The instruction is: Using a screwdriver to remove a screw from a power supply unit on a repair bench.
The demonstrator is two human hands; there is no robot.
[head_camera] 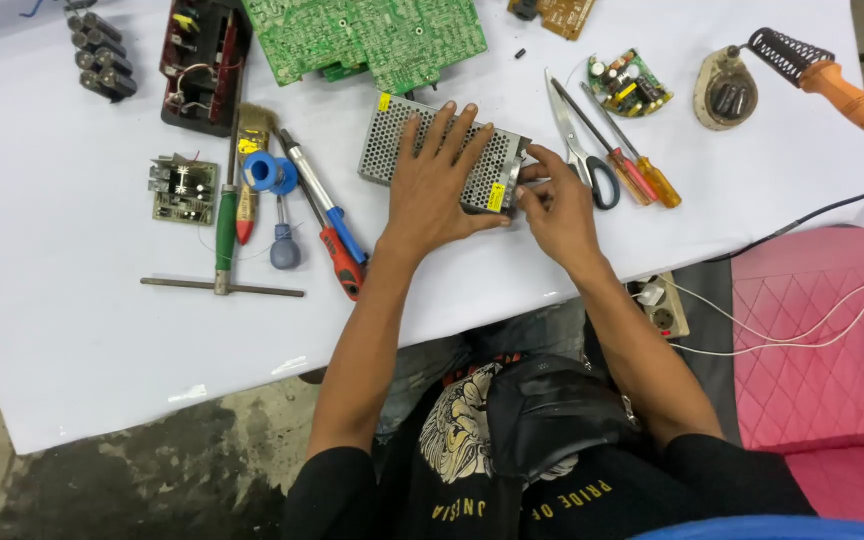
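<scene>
— Where's the perforated metal box [392, 150]?
— On the white bench [72, 300], beside the scissors [582, 150].
— The hands?
— Left hand [439, 180] lies flat, open on top; right hand [557, 205] pinches its end.

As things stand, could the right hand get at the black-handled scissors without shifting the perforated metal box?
Probably yes. The right hand rests at the end of the perforated metal box, and the black-handled scissors lie on the white table just beside it, with nothing between them.
</scene>
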